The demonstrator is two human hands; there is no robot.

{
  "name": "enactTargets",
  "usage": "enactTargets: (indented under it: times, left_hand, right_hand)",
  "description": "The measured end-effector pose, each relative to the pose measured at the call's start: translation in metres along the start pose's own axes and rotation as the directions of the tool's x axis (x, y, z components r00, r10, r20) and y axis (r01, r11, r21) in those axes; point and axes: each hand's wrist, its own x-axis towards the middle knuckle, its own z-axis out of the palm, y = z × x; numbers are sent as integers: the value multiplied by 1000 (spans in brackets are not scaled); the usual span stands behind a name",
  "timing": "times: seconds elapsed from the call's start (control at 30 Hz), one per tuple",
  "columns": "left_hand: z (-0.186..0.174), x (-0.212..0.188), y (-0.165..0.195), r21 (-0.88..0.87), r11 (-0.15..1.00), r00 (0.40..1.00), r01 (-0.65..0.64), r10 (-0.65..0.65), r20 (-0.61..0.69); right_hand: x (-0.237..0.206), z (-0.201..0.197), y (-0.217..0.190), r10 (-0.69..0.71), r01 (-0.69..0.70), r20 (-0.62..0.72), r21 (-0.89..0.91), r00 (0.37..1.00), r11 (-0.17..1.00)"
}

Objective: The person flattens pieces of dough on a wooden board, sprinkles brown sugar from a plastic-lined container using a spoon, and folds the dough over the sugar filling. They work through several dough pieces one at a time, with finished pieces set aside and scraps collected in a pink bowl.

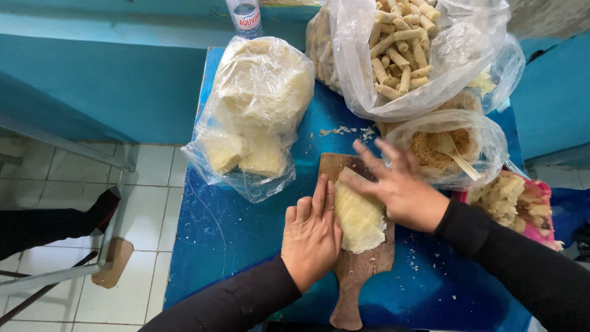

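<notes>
**Both hands flat on a sheet of dough at the wooden board**

A pale sheet of dough (358,213) lies on a wooden board (356,270) near the middle of the blue table (215,246). The board's handle points to 6 o'clock.

The left hand (312,237) rests palm down at the dough's 9 o'clock edge. Its fingers (319,197) lie straight and close together, pointing to 12 o'clock; they grip nothing. The right hand (399,187) lies at the dough's 2 o'clock side, its fingers (369,158) spread wide and pointing to 10 o'clock, with the thumb touching the top of the dough. It holds nothing either. Both arms wear black sleeves.

At 11 o'clock from the board sits a clear bag of pale dough blocks (255,117). At 1 o'clock a large clear bag of small rolled sticks (399,49) stands open. Just beside the right hand, at 2 o'clock, is a bag of brown crumbs (439,147) with a light spoon (458,158) in it. At 3 o'clock, lumpy pale pieces lie on a pink wrapper (541,203). A plastic bottle (244,15) stands at the table's far edge.
</notes>
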Motion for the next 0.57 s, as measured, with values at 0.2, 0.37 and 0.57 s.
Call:
enactTargets:
  times: [0.2,0.37,0.57]
  left_hand:
    - [-1,0,1,9,1000,1000,-5,5,-23]
    - [0,-1,0,-3,1000,1000,-6,6,-8]
    - [0,-1,-1,-13,1000,1000,-7,6,-22]
  right_hand:
    - [-8,-5,2,-1,-13,-96,-145,995,989]
    - [-7,2,-6,-3,-29,-160,-201,987,979]
    - [-9,4,-4,-27,-26,-184,-280,983,960]
